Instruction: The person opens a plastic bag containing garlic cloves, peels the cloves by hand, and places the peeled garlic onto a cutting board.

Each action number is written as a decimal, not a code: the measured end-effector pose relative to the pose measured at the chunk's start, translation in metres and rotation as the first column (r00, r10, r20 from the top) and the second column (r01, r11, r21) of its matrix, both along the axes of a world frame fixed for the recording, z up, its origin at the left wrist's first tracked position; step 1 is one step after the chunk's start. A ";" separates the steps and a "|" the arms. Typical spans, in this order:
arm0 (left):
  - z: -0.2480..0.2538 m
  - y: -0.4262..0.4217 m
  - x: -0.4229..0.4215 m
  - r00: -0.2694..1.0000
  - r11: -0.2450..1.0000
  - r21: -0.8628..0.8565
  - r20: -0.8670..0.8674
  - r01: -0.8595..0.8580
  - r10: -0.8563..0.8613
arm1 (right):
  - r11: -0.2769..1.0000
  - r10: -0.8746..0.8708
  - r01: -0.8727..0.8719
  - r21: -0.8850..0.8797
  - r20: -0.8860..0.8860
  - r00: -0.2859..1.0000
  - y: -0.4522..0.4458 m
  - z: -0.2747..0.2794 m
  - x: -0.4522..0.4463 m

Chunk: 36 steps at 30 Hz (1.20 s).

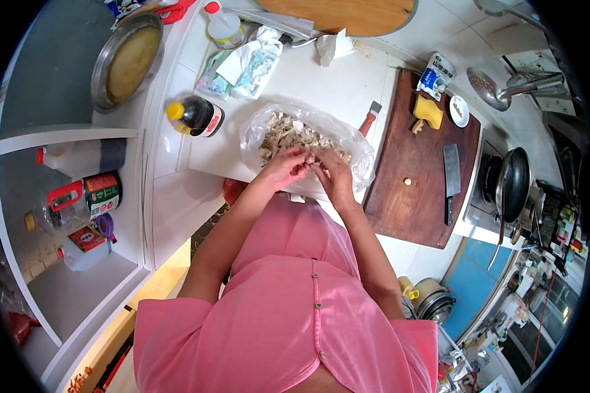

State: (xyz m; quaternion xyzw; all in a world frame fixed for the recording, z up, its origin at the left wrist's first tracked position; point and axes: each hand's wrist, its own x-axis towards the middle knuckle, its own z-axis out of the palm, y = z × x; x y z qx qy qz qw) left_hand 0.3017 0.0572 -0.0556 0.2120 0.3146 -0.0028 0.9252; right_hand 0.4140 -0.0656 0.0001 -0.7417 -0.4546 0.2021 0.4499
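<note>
An open clear plastic bag (pixel 252 134) lies on the white counter in front of me, filled with pale brown and white flaky pieces (pixel 285 131) that look like garlic or its skins. Over the bag's near side, my left hand (pixel 287 169) and my right hand (pixel 333 175) meet with their fingertips pinched together. Between them is a small pale piece, too small and covered to name for certain. The fingers of both hands are bent and closed around it.
To the right, a wooden cutting board (pixel 400 150) holds a cleaver (pixel 452 173), a small pale piece (pixel 408 181), a yellow cloth-like item (pixel 428 111) and a small white dish (pixel 459 110). A red-handled tool (pixel 370 120) lies beside the bag. On the left stands a dark yellow-capped bottle (pixel 196 116).
</note>
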 end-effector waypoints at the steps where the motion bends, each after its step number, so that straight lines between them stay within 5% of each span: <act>1: 0.001 -0.001 0.001 1.000 1.000 0.000 0.003 0.002 -0.002 | 0.998 0.043 -0.043 0.051 0.002 0.999 0.002 0.002 0.000; 4: 0.001 0.001 0.001 0.996 0.997 -0.015 0.057 0.074 -0.073 | 0.998 0.060 -0.060 0.021 -0.009 0.998 -0.002 -0.005 0.004; 7: 0.004 -0.010 0.009 0.994 0.945 0.324 -0.112 0.038 -0.001 | 0.999 0.007 -0.007 0.038 -0.007 1.000 -0.003 -0.007 0.002; 10: 0.009 -0.012 0.010 0.997 0.541 0.840 -0.070 0.042 0.031 | 0.997 -0.060 0.053 -0.057 -0.139 0.988 -0.005 -0.017 0.000; 13: 0.034 -0.007 0.010 0.995 0.335 0.942 0.015 0.019 -0.099 | 0.992 -0.105 0.069 -0.110 -0.374 0.922 -0.011 -0.029 0.000; 20: 0.038 0.008 0.009 0.952 0.199 0.976 -0.027 0.091 -0.305 | 0.998 -0.062 0.064 -0.022 -0.681 0.730 -0.016 -0.025 0.003; 25: 0.039 0.023 0.012 0.862 0.064 0.995 -0.039 0.082 -0.506 | 0.997 0.008 -0.057 -0.044 -0.721 0.693 -0.023 -0.021 0.005; 28: 0.037 0.030 0.015 0.774 0.084 0.978 -0.100 0.194 -0.625 | 0.994 0.038 -0.098 -0.039 -0.739 0.672 -0.025 -0.023 0.005; 34: 0.049 0.022 0.011 0.786 0.059 0.961 -0.186 0.272 -0.589 | 0.997 0.034 -0.072 -0.016 -0.770 0.637 -0.028 -0.022 0.008; 36: 0.046 0.018 0.012 0.850 -0.020 0.987 -0.146 0.158 -0.506 | 0.999 0.027 -0.039 0.003 -0.781 0.624 -0.028 -0.024 0.012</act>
